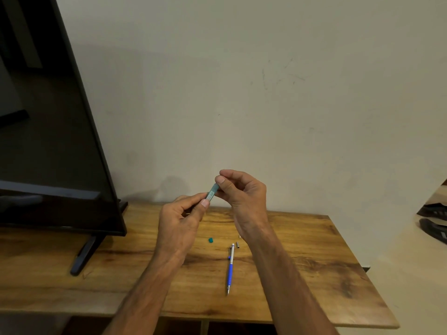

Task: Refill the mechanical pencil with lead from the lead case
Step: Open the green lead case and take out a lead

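I hold a small teal lead case (212, 193) up above the wooden table (314, 274), tilted. My left hand (180, 221) pinches its lower end; my right hand (242, 192) pinches its upper end with thumb and forefinger. Whether a lead is between the right fingers cannot be told. On the table below lies the mechanical pencil (230, 269), blue grip and silver barrel, tip pointing toward me. Its small metal cap (238, 245) rests beside the pencil's top end. A teal lid (211, 240) lies left of it, and a tiny piece (239, 236) sits by my right wrist.
A black flat screen (48, 141) on a stand foot (83, 257) fills the left side of the table. A plain wall stands right behind the table. The table's right edge drops off near dark objects (433, 226) at far right.
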